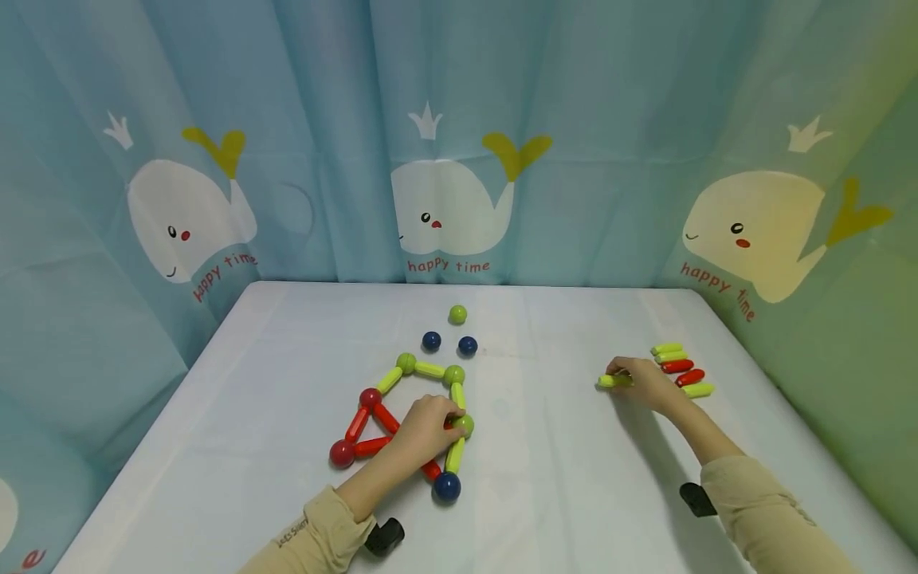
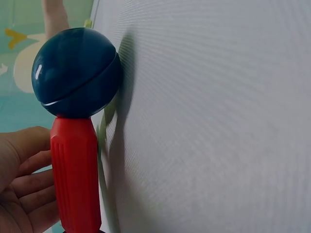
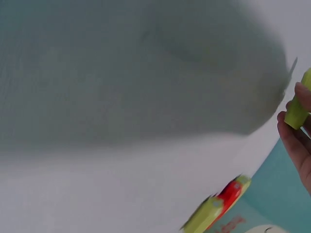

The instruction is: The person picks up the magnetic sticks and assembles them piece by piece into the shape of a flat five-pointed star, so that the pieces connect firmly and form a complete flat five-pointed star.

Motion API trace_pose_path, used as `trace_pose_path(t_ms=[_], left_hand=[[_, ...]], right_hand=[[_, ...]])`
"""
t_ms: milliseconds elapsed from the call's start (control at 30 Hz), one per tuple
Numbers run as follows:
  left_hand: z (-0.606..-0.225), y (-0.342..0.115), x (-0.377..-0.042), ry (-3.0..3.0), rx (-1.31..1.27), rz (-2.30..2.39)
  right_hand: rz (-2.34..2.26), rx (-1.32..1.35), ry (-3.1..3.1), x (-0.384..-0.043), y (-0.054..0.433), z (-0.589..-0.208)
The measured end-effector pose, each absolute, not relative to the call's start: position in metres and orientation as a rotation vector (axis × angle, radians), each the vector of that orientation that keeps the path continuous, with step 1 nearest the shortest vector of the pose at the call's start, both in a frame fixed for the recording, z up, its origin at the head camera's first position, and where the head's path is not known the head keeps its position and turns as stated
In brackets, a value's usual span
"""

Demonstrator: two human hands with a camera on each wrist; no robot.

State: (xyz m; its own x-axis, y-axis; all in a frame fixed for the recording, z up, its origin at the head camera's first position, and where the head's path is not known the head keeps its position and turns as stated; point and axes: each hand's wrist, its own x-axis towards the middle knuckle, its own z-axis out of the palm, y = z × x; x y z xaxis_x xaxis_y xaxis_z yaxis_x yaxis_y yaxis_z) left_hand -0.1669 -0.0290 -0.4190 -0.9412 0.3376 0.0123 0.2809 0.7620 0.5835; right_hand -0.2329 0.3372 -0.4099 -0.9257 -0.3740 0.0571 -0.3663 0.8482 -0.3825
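Observation:
On the table lies a frame of magnetic rods and balls, with a red ball at its left corner and a dark blue ball at its near end. My left hand reaches over it and pinches the green ball on its right side. Under that hand, a red rod joined to the blue ball fills part of the left wrist view. Farther right, my right hand holds a yellow-green rod between thumb and fingers, pointing left toward the frame. The rod's right end is hidden by the fingers.
Two loose dark blue balls and a loose green ball sit beyond the frame. Beside my right hand, spare red rods and yellow-green rods lie in a row. A whale-printed curtain hangs behind the table.

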Motion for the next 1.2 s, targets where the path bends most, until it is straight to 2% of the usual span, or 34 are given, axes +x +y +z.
trace_pose_path(t_ms=[800,1200], left_hand=[[-0.419,-0.025,-0.165,2.883,0.472,0.896],[-0.420,-0.028,-0.165,2.909,0.504,0.893]], right_hand=[[-0.781,-0.975,2.904,-0.224,0.241,-0.406],[-0.793,-1.066,2.806,-0.224,0.200,-0.411]])
